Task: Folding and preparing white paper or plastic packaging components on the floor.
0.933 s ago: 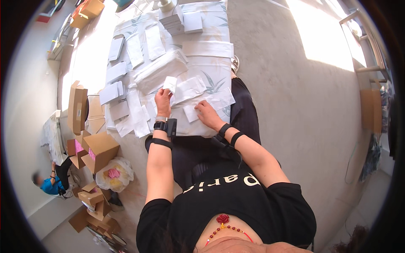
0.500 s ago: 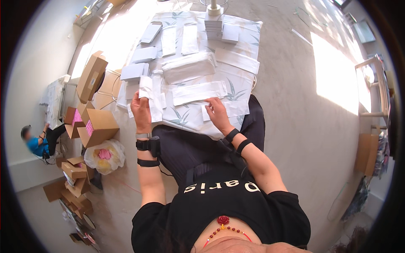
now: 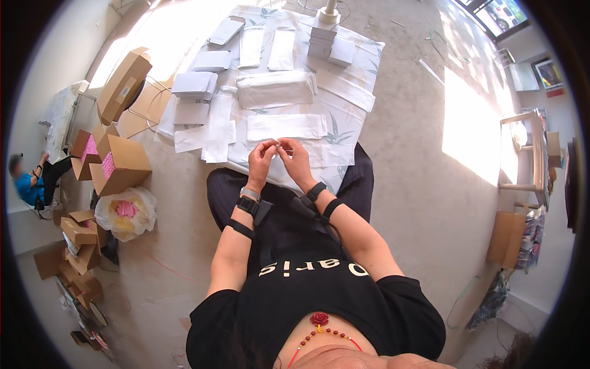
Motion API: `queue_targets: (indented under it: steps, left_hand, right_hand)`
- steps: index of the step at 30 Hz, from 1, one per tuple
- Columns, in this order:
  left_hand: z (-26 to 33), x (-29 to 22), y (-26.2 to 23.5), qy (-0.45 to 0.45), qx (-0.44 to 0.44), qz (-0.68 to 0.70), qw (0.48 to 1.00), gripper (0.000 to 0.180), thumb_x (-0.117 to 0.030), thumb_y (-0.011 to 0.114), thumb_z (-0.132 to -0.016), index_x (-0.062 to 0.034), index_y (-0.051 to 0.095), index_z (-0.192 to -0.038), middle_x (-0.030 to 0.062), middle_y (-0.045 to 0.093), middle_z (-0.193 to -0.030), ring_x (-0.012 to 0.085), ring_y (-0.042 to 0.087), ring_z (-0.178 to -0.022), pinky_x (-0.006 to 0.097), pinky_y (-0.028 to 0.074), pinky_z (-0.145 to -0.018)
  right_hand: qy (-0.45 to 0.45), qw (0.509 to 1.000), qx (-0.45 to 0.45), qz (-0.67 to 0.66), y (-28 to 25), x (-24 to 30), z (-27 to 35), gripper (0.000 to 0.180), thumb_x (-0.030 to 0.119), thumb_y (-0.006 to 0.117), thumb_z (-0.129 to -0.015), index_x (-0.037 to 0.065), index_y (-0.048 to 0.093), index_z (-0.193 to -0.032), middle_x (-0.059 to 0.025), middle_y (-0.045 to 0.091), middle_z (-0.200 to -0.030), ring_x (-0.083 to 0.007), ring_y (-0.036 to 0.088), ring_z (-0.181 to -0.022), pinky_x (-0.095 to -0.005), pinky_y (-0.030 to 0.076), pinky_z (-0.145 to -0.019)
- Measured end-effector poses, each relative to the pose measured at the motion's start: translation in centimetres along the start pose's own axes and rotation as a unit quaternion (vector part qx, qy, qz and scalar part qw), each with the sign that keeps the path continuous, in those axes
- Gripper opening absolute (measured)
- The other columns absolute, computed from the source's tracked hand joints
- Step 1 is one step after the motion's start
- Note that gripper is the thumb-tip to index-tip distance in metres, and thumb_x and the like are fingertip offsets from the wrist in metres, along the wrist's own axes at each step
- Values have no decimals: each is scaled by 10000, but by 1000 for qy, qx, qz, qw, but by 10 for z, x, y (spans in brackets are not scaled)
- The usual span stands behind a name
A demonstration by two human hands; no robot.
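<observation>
Between your left hand [image 3: 260,161] and right hand [image 3: 294,160], at the table's [image 3: 364,60] near edge, what your fingertips meet on is too small to tell. Your right hand hides the paper strip's [image 3: 334,155] left end. The picture cuts off the far-edge post [image 3: 330,10]. Beyond the left edge, a co-worker's [image 3: 27,187] head is blurred.

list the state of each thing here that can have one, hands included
left hand: fingers curled, grip unclear
right hand: fingers curled, close to left hand
nearest white packet: lying flat
white packet pile: stacked flat
tablecloth: spread, creased
cardboard box: open, pink contents showing
plastic bag: crumpled
</observation>
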State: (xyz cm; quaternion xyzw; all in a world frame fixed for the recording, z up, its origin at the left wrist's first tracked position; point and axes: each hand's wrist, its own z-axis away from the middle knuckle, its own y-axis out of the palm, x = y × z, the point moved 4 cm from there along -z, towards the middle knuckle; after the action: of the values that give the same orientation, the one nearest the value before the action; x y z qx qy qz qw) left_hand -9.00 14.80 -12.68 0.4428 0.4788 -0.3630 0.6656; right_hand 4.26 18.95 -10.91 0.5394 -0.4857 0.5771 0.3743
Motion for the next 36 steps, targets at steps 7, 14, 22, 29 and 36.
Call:
queue_targets:
  steps: [7,14,22,29,36]
  left_hand:
    - [10,16,2,24,-7,23,999,206,-32,717,-952,-1,621,-1131,37,678,-1091,107,659,-1015,261,546,-924]
    - [15,17,-2,47,-28,9,998,135,-53,668,-991,5,659,-1112,33,703,-1046,93,661,-976,256,549,-900]
    - [24,17,-4,33,-44,4,998,154,-60,677,-986,17,688,-1119,49,697,-1099,102,658,-1010,259,546,-915]
    - [27,11,6,76,-36,-23,996,112,-20,712,-944,16,717,-1049,105,668,-1210,133,655,-1056,275,576,-896]
    - [31,11,22,106,-40,-88,990,99,-23,719,-924,2,714,-1020,109,672,-1176,159,666,-1047,286,580,-881]
  right_hand:
    - [-58,996,-24,58,-2,6,8,276,-13,685,-905,13,673,-1179,-136,666,-1006,-234,692,-838,-330,565,-762]
    - [-54,996,-16,71,-2,11,13,255,-5,704,-898,12,673,-1150,-134,660,-998,-230,690,-815,-334,564,-755]
    - [-52,996,-35,60,-5,20,23,187,55,736,-919,-7,676,-1085,-105,697,-970,-167,712,-803,-291,576,-739]
    - [-26,999,-31,17,-14,16,27,168,57,718,-926,-22,664,-1064,-136,713,-953,-201,743,-831,-312,590,-737]
    - [16,998,-52,19,-23,9,31,144,66,694,-942,-30,667,-1046,-136,746,-911,-198,754,-820,-306,585,-733]
